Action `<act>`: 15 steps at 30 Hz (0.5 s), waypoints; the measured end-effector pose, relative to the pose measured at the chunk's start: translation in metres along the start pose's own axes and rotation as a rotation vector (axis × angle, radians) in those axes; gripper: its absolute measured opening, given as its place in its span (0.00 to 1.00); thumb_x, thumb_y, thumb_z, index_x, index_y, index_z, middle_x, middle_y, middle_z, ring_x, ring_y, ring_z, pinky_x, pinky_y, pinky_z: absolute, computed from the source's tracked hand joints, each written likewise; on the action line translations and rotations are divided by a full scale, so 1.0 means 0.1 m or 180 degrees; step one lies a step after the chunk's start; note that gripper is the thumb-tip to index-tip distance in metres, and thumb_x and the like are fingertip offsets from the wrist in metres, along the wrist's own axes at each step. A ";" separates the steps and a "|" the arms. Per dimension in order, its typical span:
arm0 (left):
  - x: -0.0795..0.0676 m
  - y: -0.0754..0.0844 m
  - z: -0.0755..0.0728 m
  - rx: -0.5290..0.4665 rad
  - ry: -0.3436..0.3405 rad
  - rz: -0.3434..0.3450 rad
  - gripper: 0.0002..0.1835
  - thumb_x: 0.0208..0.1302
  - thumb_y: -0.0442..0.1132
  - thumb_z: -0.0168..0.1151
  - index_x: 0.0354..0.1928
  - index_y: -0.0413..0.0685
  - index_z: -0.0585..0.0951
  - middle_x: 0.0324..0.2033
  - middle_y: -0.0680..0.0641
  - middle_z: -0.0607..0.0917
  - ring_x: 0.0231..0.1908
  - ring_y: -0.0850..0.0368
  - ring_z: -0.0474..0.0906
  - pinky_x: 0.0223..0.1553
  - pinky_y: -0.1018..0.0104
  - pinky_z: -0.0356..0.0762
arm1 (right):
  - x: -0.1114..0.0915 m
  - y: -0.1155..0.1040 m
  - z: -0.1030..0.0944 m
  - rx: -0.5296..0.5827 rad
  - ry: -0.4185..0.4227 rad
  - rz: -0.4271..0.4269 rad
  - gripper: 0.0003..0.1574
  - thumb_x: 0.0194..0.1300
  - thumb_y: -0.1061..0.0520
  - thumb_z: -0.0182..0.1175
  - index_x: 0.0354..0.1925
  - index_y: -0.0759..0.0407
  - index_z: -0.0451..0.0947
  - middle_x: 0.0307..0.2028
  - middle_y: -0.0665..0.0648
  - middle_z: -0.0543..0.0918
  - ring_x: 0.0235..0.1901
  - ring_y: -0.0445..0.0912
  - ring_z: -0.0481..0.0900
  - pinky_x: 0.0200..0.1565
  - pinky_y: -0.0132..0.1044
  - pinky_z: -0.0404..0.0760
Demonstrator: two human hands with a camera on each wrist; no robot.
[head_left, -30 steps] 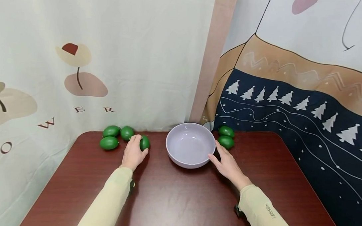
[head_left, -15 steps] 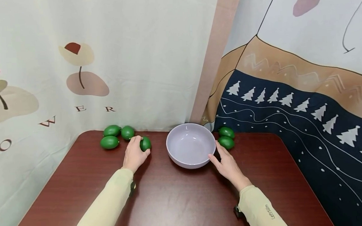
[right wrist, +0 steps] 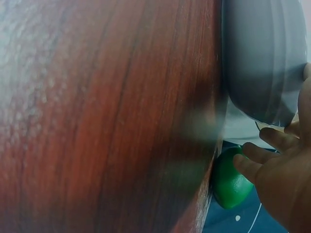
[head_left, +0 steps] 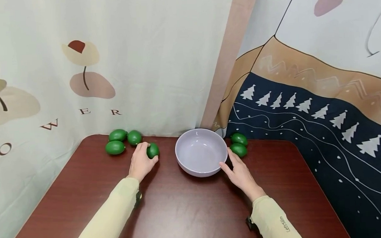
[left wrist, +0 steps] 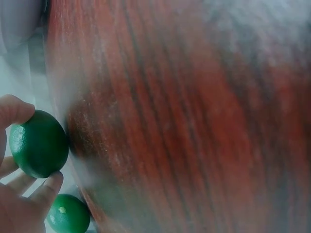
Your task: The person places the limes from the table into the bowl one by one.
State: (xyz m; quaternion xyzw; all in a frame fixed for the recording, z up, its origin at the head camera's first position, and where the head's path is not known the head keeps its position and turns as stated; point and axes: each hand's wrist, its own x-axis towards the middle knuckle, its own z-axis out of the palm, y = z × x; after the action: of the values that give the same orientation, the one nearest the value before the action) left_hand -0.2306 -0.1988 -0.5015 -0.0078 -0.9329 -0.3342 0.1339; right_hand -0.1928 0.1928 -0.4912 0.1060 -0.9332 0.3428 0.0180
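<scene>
A green lime (head_left: 153, 150) sits near the back edge of the table, left of the bowl. My left hand (head_left: 140, 161) holds it from the left, and the left wrist view shows the thumb on one side of the lime (left wrist: 40, 144) and fingers on the other. The lavender bowl (head_left: 200, 153) stands upright with nothing in it. At its right side is my right hand (head_left: 241, 173), thumb at the rim and fingers extended along the outer wall. In the right wrist view these fingers are spread between the bowl (right wrist: 265, 63) and a lime (right wrist: 231, 178).
Behind and left of my left hand lie more limes: one (head_left: 134, 137) close by and two (head_left: 115, 148) farther left. Two others (head_left: 239, 150) lie just right of the bowl. A printed curtain (head_left: 150, 64) hangs right behind the dark red wooden table (head_left: 187, 210).
The head view has shifted slightly. Both hands, the bowl and the limes keep nearly the same places.
</scene>
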 end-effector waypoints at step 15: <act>0.00 -0.02 -0.06 -0.0007 -0.0058 0.0047 0.27 0.60 0.38 0.72 0.59 0.39 0.75 0.61 0.38 0.74 0.55 0.37 0.76 0.56 0.41 0.77 | 0.01 -0.02 0.00 0.0089 -0.0049 0.0107 0.50 0.76 0.38 0.57 0.83 0.53 0.49 0.79 0.63 0.60 0.76 0.61 0.60 0.72 0.63 0.64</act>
State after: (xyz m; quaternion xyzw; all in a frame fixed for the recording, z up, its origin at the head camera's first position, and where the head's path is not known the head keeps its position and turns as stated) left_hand -0.2289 -0.2039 -0.4985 -0.0179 -0.9336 -0.3342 0.1278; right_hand -0.1931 0.1911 -0.4893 0.0932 -0.9301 0.3552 0.0035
